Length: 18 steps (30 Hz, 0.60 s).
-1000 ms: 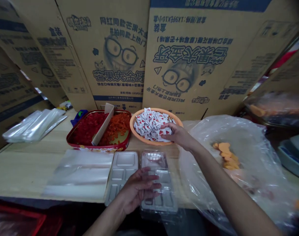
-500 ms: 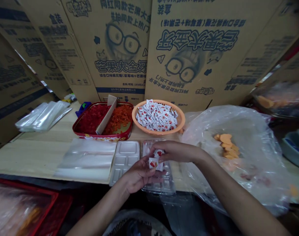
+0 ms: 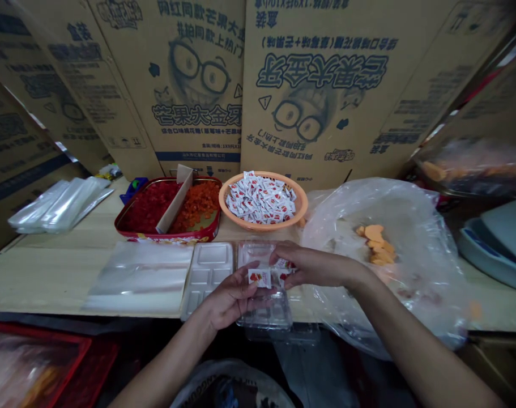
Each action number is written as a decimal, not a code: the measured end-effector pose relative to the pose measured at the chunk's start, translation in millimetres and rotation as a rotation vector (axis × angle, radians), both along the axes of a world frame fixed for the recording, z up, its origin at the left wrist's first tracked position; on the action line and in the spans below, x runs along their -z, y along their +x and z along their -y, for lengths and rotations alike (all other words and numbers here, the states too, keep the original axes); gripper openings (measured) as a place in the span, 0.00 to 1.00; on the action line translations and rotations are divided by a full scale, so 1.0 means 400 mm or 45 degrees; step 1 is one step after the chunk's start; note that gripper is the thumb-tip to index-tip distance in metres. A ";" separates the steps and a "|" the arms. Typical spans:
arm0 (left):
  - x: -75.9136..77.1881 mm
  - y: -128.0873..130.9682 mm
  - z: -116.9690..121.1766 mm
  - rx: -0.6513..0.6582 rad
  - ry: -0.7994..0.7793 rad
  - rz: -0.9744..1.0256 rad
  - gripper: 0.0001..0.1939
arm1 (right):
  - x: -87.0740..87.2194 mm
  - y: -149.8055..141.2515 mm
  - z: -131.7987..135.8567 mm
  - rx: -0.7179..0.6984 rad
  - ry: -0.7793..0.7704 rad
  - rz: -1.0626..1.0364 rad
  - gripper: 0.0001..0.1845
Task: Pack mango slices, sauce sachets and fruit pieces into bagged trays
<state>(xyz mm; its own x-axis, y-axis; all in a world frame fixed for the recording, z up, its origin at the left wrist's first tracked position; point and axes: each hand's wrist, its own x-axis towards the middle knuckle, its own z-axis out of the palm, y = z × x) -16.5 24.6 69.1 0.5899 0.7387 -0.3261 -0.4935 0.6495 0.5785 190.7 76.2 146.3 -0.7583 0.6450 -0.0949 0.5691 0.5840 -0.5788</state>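
Note:
My left hand [image 3: 234,296] holds a small white sachet with a red print [image 3: 259,278] between thumb and fingers. Close by on the right, my right hand [image 3: 298,264] pinches more of these sachets [image 3: 284,264]; how many it holds I cannot tell. Both hands are over a clear plastic compartment tray [image 3: 264,318], which they partly cover. Left of it lies a silvery-white compartment tray [image 3: 207,275]. Behind the hands stands an orange basket [image 3: 299,218] heaped with the same kind of sachets [image 3: 260,198].
A red tin [image 3: 207,234] with a cardboard divider holds red and orange bits. Clear plastic bags [image 3: 143,272] lie at left. At right, a large plastic bag [image 3: 338,226] contains orange pieces [image 3: 379,246]. Cardboard boxes [image 3: 317,73] wall off the back. Below is a red crate [image 3: 85,351].
My hands have moved slightly apart, each with sachets in its fingers. The right hand has shifted to the right over the tray. The whole view has shifted a little.

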 end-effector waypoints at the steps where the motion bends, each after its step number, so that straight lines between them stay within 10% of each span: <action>1: -0.001 0.001 0.000 -0.005 -0.003 -0.004 0.38 | -0.002 0.003 0.000 -0.012 -0.041 -0.014 0.13; 9: 0.010 0.000 0.000 -0.016 -0.009 -0.011 0.39 | 0.001 -0.011 -0.068 0.244 0.154 -0.373 0.10; 14: 0.014 -0.009 0.004 -0.022 0.003 -0.080 0.38 | -0.008 0.008 -0.112 0.859 0.722 -0.711 0.10; 18: 0.011 -0.011 0.005 0.013 -0.003 -0.151 0.38 | 0.045 0.163 -0.090 1.515 0.896 -0.739 0.14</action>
<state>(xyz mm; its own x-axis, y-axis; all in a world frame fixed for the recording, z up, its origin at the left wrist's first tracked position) -21.0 22.7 64.5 0.5544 0.7321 -0.3958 -0.4151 0.6555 0.6309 256.0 112.0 128.5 0.4065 0.6796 0.6106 0.6943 0.2046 -0.6900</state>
